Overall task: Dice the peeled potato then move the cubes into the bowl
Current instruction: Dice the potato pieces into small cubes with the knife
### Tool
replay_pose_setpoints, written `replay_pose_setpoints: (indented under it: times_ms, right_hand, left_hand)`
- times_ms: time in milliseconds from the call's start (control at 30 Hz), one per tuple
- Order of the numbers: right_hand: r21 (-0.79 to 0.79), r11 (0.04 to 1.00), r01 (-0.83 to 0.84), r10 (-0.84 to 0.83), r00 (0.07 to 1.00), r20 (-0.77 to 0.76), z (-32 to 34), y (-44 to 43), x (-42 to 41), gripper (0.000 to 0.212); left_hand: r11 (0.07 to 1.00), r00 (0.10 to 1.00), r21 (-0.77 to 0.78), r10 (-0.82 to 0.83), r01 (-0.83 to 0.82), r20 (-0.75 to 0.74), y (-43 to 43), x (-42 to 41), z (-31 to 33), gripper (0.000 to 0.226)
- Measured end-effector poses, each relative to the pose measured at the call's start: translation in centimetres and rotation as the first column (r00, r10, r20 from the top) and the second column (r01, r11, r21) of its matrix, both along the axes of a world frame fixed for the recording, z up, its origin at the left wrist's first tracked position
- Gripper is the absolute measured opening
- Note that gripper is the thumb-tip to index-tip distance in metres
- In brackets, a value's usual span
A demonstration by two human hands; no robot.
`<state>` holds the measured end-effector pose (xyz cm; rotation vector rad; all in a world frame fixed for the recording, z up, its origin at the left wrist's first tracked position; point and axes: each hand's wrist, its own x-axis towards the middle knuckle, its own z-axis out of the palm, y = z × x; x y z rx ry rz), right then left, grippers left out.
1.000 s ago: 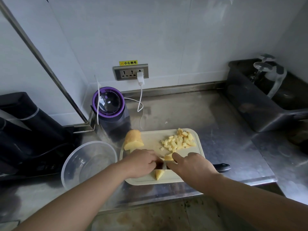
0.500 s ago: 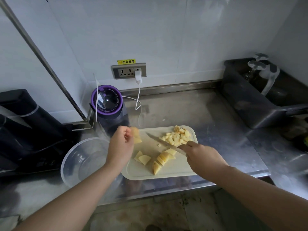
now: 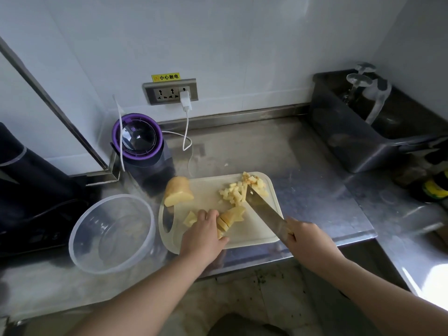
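Note:
A white cutting board lies on the steel counter. A large peeled potato chunk sits at its back left corner, and a heap of small cubes at the back right. My left hand holds down a row of potato slices near the board's front. My right hand grips a knife; its blade slants up toward the cube heap, its tip beside the cubes. A clear plastic bowl stands left of the board with nothing visible in it.
A purple-rimmed blender cup stands behind the board, its white cable running to a wall socket. Dark appliances fill the left. A dark tub with glasses sits at the back right, bottles on the right. The counter edge runs just below the board.
My left hand let go of the large chunk at the board's back left and came down onto the slices. The knife swung its tip right, to the cube heap.

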<state>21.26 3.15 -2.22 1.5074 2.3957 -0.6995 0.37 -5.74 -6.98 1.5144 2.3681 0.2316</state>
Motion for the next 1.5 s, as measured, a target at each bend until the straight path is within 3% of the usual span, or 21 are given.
replay_pose_setpoints:
  times_ms: [100,167,400,667,800,1133,1333,1500]
  right_hand:
    - [-0.027,0.999,0.029,-0.029,1.000,-0.012,-0.6,-0.6,0.8,0.010]
    - [-0.035,0.998,0.047,-0.048,0.999,-0.025,-1.0,-0.9,1.1,0.015]
    - [-0.071,0.997,-0.003,0.002,1.000,-0.017,-1.3,-1.6,0.9,0.011]
    - [-0.067,0.991,-0.112,0.113,0.993,0.015,-0.8,-2.3,-0.1,0.016]
    - [-0.050,0.984,-0.168,0.169,0.985,0.015,-0.4,-2.1,-1.5,0.018]
    - [-0.024,0.964,-0.266,0.267,0.964,0.003,-0.6,-0.6,-5.8,0.040]
    - [-0.018,0.942,-0.336,0.337,0.942,0.017,-1.2,-0.3,-7.7,0.049]
    - [0.023,0.940,-0.340,0.339,0.940,0.025,-0.6,0.4,-6.8,0.048]
  left_hand:
    - [0.997,0.986,0.054,-0.052,0.062,-0.159,0.6,0.3,-0.2,0.061]
    - [0.995,0.978,0.038,-0.088,0.097,-0.191,1.4,0.5,-0.3,0.062]
    - [0.987,0.985,-0.145,-0.095,0.074,-0.143,4.2,1.0,-0.9,0.057]
    - [0.991,0.999,-0.137,-0.019,0.014,-0.038,4.8,0.6,-1.5,0.048]
    - [0.987,0.992,-0.120,0.115,-0.108,0.054,5.1,0.2,-1.5,0.043]
    - [0.956,0.944,-0.098,0.288,-0.275,0.158,4.5,-4.3,-0.6,0.048]
    - [0.954,0.957,-0.113,0.285,-0.278,0.049,2.9,-5.5,-0.3,0.040]
    - [0.953,0.978,-0.231,0.207,-0.194,0.035,2.6,-5.9,0.8,0.057]
